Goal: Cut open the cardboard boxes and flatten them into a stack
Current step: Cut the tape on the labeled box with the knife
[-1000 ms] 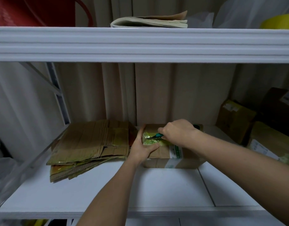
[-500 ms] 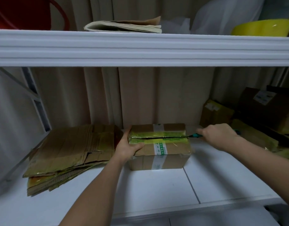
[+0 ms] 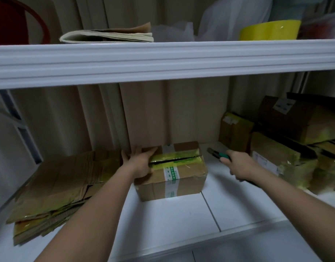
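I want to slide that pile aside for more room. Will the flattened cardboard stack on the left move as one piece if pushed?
Probably not. The flattened cardboard stack lies loose and fanned, edges misaligned, so sheets would likely shear apart. Glossy tape patches look slippery. It likely feels light but floppy.

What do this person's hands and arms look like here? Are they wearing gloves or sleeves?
No gloves and no sleeves show. The left hand and right hand are bare, and both forearms are uncovered all the way to the bottom edge of the picture. I see no watch, ring, bracelet or other marking on either wrist, though the light is dim and fine detail is hard to make out.
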